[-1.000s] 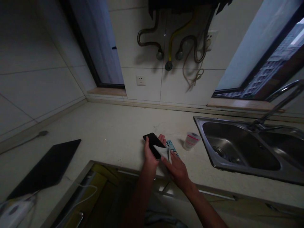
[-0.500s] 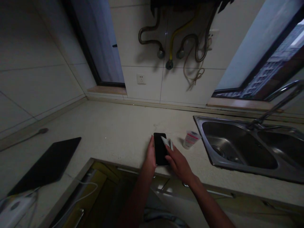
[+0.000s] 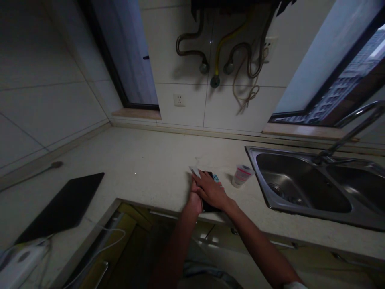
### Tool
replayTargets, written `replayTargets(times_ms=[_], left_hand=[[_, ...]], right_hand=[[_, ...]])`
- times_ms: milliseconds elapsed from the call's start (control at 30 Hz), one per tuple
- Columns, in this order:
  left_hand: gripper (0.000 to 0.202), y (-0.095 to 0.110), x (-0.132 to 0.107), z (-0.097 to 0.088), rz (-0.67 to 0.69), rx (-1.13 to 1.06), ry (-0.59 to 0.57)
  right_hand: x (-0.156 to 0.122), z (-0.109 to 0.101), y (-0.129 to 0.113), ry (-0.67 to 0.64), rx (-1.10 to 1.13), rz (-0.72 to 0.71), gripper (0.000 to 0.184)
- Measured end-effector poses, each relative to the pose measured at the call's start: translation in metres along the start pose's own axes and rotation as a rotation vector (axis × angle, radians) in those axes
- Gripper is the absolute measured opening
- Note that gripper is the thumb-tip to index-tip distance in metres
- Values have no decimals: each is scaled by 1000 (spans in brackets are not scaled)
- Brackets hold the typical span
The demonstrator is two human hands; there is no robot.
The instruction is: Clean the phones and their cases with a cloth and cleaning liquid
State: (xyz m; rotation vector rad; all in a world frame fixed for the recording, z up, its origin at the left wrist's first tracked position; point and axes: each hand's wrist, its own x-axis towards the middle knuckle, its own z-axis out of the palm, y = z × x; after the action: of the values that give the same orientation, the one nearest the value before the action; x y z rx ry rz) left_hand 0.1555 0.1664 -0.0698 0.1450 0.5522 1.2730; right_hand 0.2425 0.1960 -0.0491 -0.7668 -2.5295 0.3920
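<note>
Over the front edge of the pale counter, the left hand held a black phone by its left side, and the right hand lay flat across the screen with a white cloth caught under its fingers, a corner poking out past them. Most of the phone was hidden beneath that hand. Just beyond, part of a blue patterned object showed. Rightward stood a clear cup, beside the steel sink. Well apart, leftward, lay a flat black panel.
</note>
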Motion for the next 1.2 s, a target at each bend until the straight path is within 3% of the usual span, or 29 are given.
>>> replayTargets(times_ms=[133, 233, 433, 567, 900, 1067, 1200], left_hand=[[70, 5, -3, 1, 28, 7, 109], [68, 6, -7, 0, -20, 44, 179], [76, 10, -13, -1, -137, 3, 194], [75, 14, -13, -4, -117, -55, 194], [71, 14, -17, -7, 7, -30, 351], [71, 21, -22, -2, 57, -64, 322], [71, 28, -23, -1, 56, -52, 324]], right_hand=[[-1, -6, 0, -15, -18, -40, 52], [3, -9, 13, 69, 3, 47, 51], [-2, -17, 32, 196, 171, 262, 45], [-22, -13, 20, 250, 257, 311, 52], [-67, 26, -21, 295, 286, 350, 56], [-90, 19, -34, 318, 370, 368, 48], [-102, -1, -27, 312, 463, 439, 38]])
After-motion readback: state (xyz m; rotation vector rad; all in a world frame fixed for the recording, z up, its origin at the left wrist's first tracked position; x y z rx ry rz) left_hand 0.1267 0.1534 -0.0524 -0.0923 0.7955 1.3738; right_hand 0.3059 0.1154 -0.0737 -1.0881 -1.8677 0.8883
